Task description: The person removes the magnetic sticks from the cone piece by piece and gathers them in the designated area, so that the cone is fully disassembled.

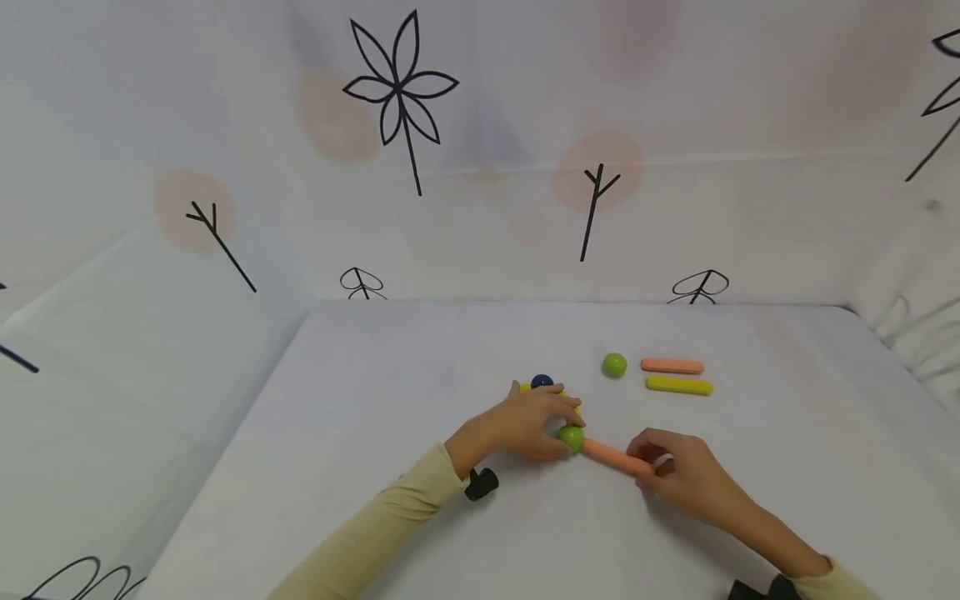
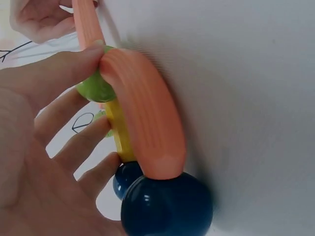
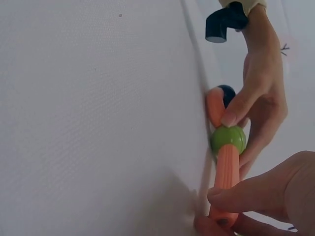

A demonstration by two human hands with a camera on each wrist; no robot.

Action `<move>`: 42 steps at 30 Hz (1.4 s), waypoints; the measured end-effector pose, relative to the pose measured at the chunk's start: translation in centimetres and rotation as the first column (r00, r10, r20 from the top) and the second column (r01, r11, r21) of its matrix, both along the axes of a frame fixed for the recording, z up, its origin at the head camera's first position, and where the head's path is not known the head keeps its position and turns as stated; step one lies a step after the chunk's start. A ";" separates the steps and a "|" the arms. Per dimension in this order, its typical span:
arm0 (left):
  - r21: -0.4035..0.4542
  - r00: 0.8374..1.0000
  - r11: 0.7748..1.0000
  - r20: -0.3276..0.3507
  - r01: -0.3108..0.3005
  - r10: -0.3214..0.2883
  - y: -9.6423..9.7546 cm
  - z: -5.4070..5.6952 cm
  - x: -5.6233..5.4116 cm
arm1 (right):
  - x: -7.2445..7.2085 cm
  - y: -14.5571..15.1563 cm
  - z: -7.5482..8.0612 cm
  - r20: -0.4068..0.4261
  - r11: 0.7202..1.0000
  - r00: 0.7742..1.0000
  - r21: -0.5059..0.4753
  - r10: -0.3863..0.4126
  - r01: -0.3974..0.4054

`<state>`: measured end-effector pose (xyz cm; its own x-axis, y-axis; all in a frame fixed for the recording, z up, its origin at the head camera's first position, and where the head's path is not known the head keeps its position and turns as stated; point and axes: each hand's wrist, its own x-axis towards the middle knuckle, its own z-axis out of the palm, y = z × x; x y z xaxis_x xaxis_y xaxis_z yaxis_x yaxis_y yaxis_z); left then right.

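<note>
My left hand (image 1: 528,421) grips a green ball (image 1: 572,438), thumb on one side and fingers round the other. A curved orange stick (image 2: 147,113) joins that ball to a large navy ball (image 2: 167,205). Behind it, in the left wrist view, a yellow stick (image 2: 119,130) runs from the green ball to another navy ball (image 2: 127,179). Between thumb and fingers, my right hand (image 1: 686,475) pinches the outer end of a straight orange stick (image 1: 617,457). Its other end meets the green ball. In the head view my left hand covers much of the joined pieces.
Beyond the hands on the white table (image 1: 360,375) lie a loose green ball (image 1: 614,365), a straight orange stick (image 1: 672,366) and a yellow stick (image 1: 678,385). A patterned cloth wall (image 1: 487,233) rises behind the table.
</note>
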<state>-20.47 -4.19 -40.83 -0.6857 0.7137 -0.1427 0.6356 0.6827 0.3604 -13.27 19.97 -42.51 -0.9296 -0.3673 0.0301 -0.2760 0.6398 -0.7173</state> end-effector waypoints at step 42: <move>0.014 0.998 0.998 0.008 -0.064 0.064 0.1 -0.2 -0.4 | 2.4 6.9 -0.5 -0.161 0.976 0.966 0.043 -0.203 0.213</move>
